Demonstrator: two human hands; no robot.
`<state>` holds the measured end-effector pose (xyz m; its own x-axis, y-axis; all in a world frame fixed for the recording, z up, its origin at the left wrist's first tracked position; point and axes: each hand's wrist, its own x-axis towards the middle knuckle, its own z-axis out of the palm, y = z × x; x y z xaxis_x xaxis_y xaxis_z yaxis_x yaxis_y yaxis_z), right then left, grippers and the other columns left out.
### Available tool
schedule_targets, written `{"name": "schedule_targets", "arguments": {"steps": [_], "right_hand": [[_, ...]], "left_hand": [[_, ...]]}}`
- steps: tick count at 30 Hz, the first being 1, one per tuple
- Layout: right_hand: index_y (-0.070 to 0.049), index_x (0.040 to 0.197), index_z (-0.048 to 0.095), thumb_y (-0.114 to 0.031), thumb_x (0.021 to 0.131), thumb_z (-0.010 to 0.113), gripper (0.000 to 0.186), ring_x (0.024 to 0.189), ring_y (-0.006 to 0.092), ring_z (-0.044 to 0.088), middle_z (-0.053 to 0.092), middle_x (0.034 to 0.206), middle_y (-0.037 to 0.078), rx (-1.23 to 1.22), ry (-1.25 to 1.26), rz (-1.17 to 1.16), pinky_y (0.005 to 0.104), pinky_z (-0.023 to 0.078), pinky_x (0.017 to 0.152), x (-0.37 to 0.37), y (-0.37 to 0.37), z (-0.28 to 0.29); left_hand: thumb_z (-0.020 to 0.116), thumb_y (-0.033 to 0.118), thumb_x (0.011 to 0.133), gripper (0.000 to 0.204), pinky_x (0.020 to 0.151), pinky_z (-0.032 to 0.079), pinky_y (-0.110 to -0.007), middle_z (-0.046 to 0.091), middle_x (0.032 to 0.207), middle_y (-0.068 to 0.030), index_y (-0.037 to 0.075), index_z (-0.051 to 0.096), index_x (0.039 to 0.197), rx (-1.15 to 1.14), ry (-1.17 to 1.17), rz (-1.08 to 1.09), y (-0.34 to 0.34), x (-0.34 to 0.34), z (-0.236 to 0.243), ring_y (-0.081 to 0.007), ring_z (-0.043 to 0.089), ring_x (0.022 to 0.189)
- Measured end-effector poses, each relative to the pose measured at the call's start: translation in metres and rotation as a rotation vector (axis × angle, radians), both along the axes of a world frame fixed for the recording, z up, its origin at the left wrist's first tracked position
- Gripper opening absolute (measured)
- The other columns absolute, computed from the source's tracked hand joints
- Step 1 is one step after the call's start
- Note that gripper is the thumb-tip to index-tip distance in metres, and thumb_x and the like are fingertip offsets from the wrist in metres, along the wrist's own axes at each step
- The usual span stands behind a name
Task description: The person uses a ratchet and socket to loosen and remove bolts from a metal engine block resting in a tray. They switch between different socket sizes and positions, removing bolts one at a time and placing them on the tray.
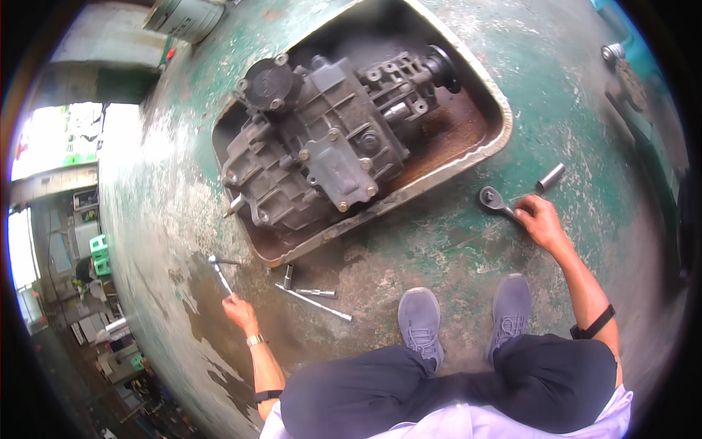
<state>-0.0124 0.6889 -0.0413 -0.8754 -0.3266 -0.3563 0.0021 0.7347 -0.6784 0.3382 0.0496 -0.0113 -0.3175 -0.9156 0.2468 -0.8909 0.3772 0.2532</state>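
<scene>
My right hand [538, 219] is closed around the handle end of a ratchet wrench [491, 198], whose round head points left, close to the floor. Just beyond it lies a loose deep socket [550, 177]. At the left, my left hand [240, 313] grips a slim chrome wrench [220, 275]; a short dark arm sticks out sideways from its far end. In front of me a grey metal gearbox [314, 146] rests in a large shallow tray [395, 200], and neither hand touches it. Bolts hold a cover plate [341, 173] on its near side.
Between my left hand and the tray, a long chrome bar [314, 302], a shorter extension piece [316, 293] and a dark socket [288, 276] lie on the worn green floor. A bucket [184, 18] stands at the far left. Teal equipment [643, 88] borders the right side.
</scene>
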Motion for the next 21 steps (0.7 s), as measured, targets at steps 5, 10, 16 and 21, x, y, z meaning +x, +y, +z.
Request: {"name": "schedule_targets", "arguments": {"steps": [5,10,16,21], "right_hand": [[0.001,0.094,0.067,-0.012,0.083,0.066,0.017,0.083,0.0286,0.065,0.066,0.089,0.016,-0.071,-0.013,-0.057,0.038,0.05,0.073,-0.005,-0.001,0.005],[0.003,0.094,0.067,-0.013,0.084,0.066,0.019,0.077,0.0238,0.063,0.065,0.086,0.015,-0.21,-0.007,-0.106,0.0355,0.05,0.071,-0.012,-0.001,0.016],[0.004,0.098,0.065,-0.008,0.088,0.065,0.016,0.082,0.0139,0.06,0.066,0.087,0.009,-0.33,-0.063,-0.132,0.0304,0.049,0.076,-0.018,-0.004,0.038],[0.003,0.1,0.064,-0.009,0.09,0.065,0.016,0.087,0.0119,0.058,0.065,0.091,0.006,-0.439,-0.177,-0.156,0.0291,0.048,0.08,-0.025,-0.02,0.068]], "left_hand": [[0.055,0.015,0.097,0.025,0.079,0.045,-0.041,0.062,0.089,-0.0195,-0.01,0.057,0.101,-0.009,0.133,-0.095,0.02,-0.006,0.042,-0.03,0.056,0.081],[0.057,0.021,0.098,0.025,0.07,0.044,-0.032,0.052,0.082,-0.0044,-0.004,0.054,0.095,0.168,0.212,-0.14,0.05,-0.033,0.099,-0.0157,0.048,0.075],[0.057,0.021,0.1,0.022,0.054,0.032,-0.023,0.04,0.073,0.0049,0.005,0.049,0.086,-0.038,0.184,-0.49,0.104,-0.078,0.179,-0.0057,0.036,0.062],[0.057,0.018,0.1,0.013,0.052,0.03,-0.019,0.047,0.076,0.0055,0.006,0.053,0.095,0.167,0.333,-0.678,0.147,-0.12,0.233,-0.0026,0.037,0.062]]}}
